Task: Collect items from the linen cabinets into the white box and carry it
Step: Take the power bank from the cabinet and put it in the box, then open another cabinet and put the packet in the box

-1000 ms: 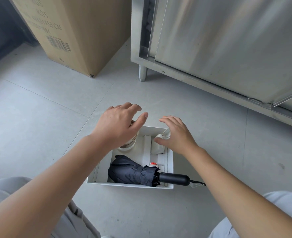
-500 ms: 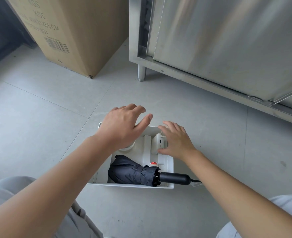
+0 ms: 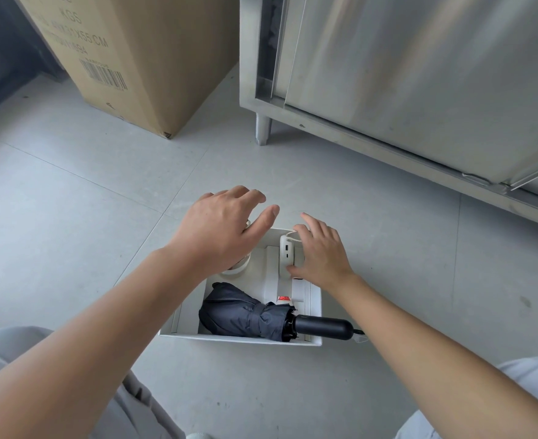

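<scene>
The white box (image 3: 239, 339) sits on the grey floor in front of me. A folded dark umbrella (image 3: 242, 315) lies across its near end, its black handle (image 3: 323, 327) sticking out over the right wall. A white power bank (image 3: 286, 251) with a cord lies at the far right, and a white round object (image 3: 237, 269) at the far left. My left hand (image 3: 226, 229) hovers over the round object with fingers spread. My right hand (image 3: 321, 255) lies flat on the power bank, fingers straight.
A stainless steel cabinet (image 3: 419, 74) with closed sliding doors stands at the back right on short legs (image 3: 263, 129). A tall cardboard carton (image 3: 141, 55) stands at the back left. My knees frame the bottom corners.
My right hand has come down from above the box and flattened onto the power bank. My left hand has stayed over the round object, shifting slightly forward.
</scene>
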Demonstrator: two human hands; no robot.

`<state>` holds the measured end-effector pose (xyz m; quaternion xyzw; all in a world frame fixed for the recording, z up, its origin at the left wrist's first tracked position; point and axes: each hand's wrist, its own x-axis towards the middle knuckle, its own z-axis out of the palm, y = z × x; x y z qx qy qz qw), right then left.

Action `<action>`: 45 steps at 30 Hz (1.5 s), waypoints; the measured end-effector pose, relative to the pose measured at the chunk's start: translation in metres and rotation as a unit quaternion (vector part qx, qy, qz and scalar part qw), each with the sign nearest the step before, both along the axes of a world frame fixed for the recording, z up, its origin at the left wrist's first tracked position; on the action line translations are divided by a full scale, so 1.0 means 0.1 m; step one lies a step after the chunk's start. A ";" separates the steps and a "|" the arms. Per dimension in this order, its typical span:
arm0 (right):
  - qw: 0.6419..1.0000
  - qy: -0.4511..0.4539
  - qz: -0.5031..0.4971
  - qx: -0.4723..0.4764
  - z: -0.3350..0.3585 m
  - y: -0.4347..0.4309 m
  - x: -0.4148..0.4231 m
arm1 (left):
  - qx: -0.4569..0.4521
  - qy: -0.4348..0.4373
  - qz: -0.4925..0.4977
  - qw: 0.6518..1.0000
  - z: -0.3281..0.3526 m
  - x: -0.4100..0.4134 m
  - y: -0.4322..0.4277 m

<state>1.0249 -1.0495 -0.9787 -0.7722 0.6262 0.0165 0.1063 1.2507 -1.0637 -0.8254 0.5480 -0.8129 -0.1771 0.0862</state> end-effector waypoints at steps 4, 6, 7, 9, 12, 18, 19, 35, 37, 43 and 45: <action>1.000 -0.006 0.000 -0.020 0.00 0.03 0.01 | 0.005 -0.001 -0.001 1.000 0.00 0.02 0.01; 1.000 -0.002 -0.002 -0.026 0.00 0.06 0.00 | 0.005 0.002 0.004 1.000 0.00 0.03 0.00; 1.000 -0.003 -0.005 -0.026 0.00 0.07 0.00 | 0.004 0.004 0.006 1.000 0.00 0.04 0.00; 1.000 -0.010 -0.012 -0.019 0.01 0.07 -0.01 | 0.003 0.003 0.005 1.000 0.00 0.03 -0.01; 0.999 -0.040 -0.022 -0.001 0.02 0.08 -0.02 | 0.003 -0.006 -0.001 1.000 -0.02 0.00 -0.01; 0.987 -0.145 -0.067 -0.015 0.32 -0.01 0.00 | 0.008 -0.002 0.012 1.000 -0.07 0.01 -0.05; 0.985 -0.157 -0.075 -0.016 0.41 -0.04 0.00 | 0.008 -0.001 0.015 1.000 -0.07 0.01 -0.06; 0.971 -0.208 -0.094 -0.070 1.17 0.07 -0.08 | -0.023 -0.031 0.020 0.999 0.04 -0.10 -0.16; 0.969 -0.214 -0.101 -0.072 1.31 0.17 -0.10 | -0.007 -0.019 0.045 0.999 0.15 -0.03 -0.09; 0.974 -0.204 -0.095 -0.019 2.47 0.27 -0.07 | 0.056 -0.018 0.050 0.997 1.19 0.03 0.19; 0.975 -0.205 -0.086 -0.004 3.08 0.32 0.03 | 0.042 -0.023 0.050 0.998 1.83 0.07 0.27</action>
